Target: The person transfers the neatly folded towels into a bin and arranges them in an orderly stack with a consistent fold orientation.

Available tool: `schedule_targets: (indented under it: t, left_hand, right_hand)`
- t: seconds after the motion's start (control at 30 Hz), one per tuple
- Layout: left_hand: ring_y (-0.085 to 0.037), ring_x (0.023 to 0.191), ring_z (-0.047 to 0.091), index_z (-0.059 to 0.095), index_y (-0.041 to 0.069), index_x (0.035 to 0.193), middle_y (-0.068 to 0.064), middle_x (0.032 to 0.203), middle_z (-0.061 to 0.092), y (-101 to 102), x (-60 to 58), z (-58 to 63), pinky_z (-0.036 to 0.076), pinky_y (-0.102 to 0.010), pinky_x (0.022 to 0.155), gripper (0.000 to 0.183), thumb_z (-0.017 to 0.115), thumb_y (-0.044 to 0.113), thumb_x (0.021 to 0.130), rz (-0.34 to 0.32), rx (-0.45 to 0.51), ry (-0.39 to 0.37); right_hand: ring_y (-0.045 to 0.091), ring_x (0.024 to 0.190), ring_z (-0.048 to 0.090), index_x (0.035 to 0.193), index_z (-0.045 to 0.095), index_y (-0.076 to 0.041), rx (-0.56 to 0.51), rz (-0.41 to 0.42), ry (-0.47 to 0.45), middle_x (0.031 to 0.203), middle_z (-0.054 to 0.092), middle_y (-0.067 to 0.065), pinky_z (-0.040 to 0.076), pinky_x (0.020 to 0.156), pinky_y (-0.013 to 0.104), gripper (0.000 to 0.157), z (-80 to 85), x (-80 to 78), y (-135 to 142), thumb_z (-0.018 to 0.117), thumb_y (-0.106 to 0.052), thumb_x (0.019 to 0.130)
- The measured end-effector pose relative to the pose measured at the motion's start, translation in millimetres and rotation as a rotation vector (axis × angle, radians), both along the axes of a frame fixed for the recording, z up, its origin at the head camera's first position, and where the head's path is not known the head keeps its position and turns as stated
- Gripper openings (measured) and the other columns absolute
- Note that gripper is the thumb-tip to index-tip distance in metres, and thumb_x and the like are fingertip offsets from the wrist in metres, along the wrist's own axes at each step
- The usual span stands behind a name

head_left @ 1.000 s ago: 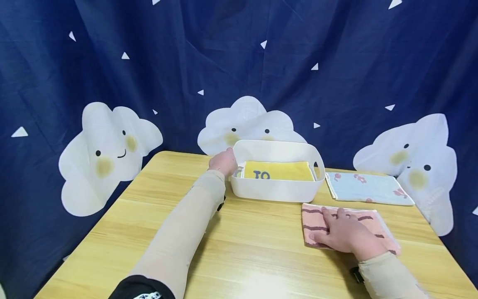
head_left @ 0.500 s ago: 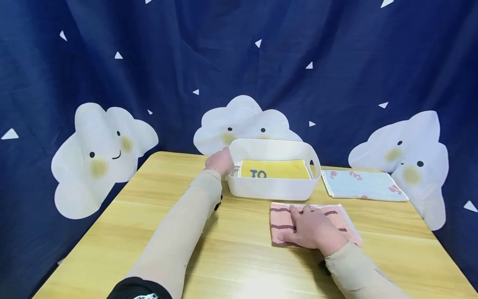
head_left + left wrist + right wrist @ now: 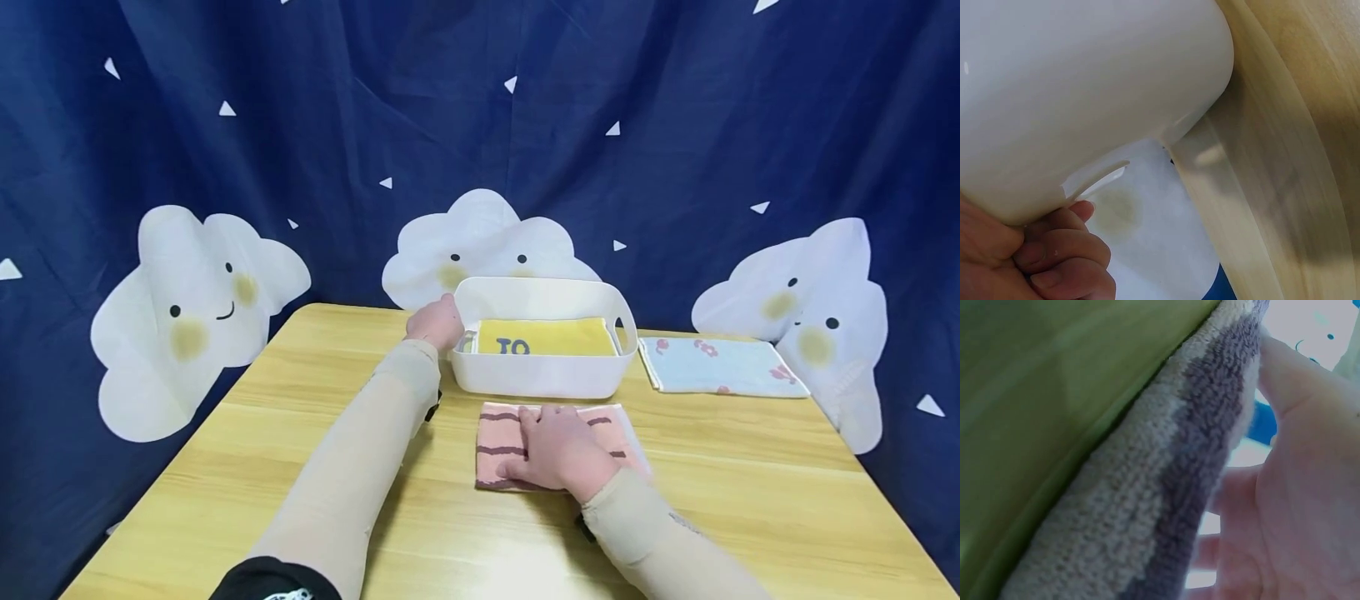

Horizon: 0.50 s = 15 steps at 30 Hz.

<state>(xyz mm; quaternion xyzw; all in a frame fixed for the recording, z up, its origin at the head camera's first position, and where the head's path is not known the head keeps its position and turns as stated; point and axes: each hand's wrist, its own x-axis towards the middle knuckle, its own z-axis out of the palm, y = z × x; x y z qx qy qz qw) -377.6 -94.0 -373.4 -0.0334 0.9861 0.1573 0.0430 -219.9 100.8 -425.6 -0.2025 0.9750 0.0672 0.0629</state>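
A white plastic basket stands at the back of the table, a folded yellow towel with grey letters lying inside it. My left hand grips the basket's left end; in the left wrist view its fingers curl at the handle slot. In front of the basket a folded pink towel with dark wavy stripes lies flat. My right hand rests on top of it, fingers spread. Close up in the right wrist view, the towel's edge runs beside the palm.
To the right of the basket lies a folded light blue towel with pink flowers. Behind the wooden table hangs a dark blue curtain with white clouds.
My right hand has slid the pink towel leftward across the table, from the right side to in front of the basket. The left hand keeps its hold; the view has shifted slightly.
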Motion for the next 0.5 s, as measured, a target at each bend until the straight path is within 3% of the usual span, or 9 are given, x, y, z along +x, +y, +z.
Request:
schedule_targets:
  t: [0.23, 0.5]
  left_hand:
    - [-0.027, 0.097, 0.056, 0.035, 0.006, 0.138, -0.013, 0.114, 0.058, -1, 0.0, 1.9, 0.045, -0.045, 0.081, 0.047, 0.046, 0.022, 0.095, -0.007, -0.006, 0.006]
    - [-0.026, 0.098, 0.055, 0.044, 0.006, 0.127, -0.011, 0.110, 0.058, -8, -0.6, -1.6, 0.044, -0.046, 0.083, 0.036, 0.039, 0.028, 0.098, -0.018, 0.079, 0.038]
  right_hand:
    - [0.041, 0.099, 0.052, 0.142, 0.040, -0.012, 0.017, -0.004, -0.003, 0.120, 0.052, 0.022, 0.045, 0.081, 0.046, 0.102, 4.8, 4.3, -22, 0.040, -0.085, 0.071]
    - [0.038, 0.114, 0.047, 0.141, 0.043, -0.018, -0.154, 0.010, -0.073, 0.127, 0.053, 0.015, 0.042, 0.086, 0.050, 0.090, 6.9, -2.8, -1, 0.046, -0.079, 0.074]
